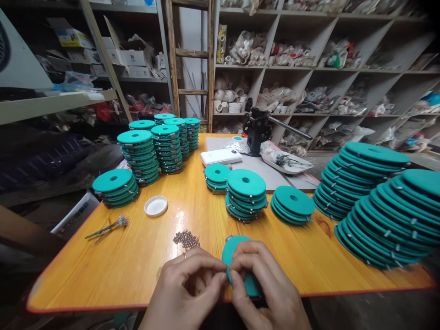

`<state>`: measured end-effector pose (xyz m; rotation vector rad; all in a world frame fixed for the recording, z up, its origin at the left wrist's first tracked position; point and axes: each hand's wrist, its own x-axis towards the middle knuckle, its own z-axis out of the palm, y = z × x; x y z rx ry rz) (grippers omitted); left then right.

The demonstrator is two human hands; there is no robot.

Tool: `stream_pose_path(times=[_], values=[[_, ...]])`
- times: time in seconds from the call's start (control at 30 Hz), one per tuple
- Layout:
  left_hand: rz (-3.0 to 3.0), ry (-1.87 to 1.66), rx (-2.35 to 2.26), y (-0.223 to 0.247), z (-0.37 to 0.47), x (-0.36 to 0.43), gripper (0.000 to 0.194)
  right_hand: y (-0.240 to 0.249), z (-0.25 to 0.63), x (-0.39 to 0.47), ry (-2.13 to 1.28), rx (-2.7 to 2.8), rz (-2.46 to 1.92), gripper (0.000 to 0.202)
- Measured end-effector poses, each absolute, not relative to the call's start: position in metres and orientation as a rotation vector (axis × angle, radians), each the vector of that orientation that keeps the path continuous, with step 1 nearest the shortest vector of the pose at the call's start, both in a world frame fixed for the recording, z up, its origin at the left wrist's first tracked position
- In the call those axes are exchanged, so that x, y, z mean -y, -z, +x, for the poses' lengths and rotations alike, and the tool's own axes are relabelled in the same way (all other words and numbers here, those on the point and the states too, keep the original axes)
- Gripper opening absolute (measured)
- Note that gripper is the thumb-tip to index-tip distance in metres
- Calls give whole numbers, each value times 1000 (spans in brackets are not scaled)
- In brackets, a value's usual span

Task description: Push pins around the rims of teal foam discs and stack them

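A green disc (237,247) lies near the table's front edge, partly covered by my hands. My left hand (192,288) is at its left side, thumb and index finger pinched together on something too small to make out. On the disc's right side my right hand (261,279) has its fingertips pressed together close to the left fingertips; what they hold is hidden. Just beyond my left hand sits a small pile of brown beads (186,239). Short stacks of green discs (246,183) stand behind the disc.
Tall stacks of green discs stand at the right (388,224) and back left (135,137). A white lid (156,206) and a bundle of wires (108,228) lie left. A black hand press (256,133), a white box (222,157) and a tray (287,164) are behind.
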<state>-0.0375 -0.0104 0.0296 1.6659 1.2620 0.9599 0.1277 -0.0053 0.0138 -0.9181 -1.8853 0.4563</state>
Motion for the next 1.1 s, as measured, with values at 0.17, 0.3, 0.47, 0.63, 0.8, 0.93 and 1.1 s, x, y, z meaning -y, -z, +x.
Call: stream_pose_path(times=[0.17, 0.3, 0.47, 0.63, 0.8, 0.93, 1.1], values=[[1674, -968, -1257, -28, -38, 10, 22, -14, 128, 6, -452, 1865, -972, 12], [1669, -973, -1252, -27, -37, 9, 22, -16, 126, 5, -419, 1867, -930, 13], [1667, -966, -1266, -29, -36, 10, 21, -21, 127, 4, -379, 1930, -933, 14], [1663, -970, -1254, -28, -38, 11, 21, -16, 128, 3, -358, 1910, -928, 12], [1668, -959, -1266, -28, -38, 11, 22, -14, 128, 4, -343, 1978, -933, 15], [1641, -938, -1270, -29, -37, 10, 22, -15, 128, 6, -416, 1901, -934, 13], [1632, -1007, -1264, -28, -36, 10, 16, -16, 129, 6, -477, 1900, -963, 13]])
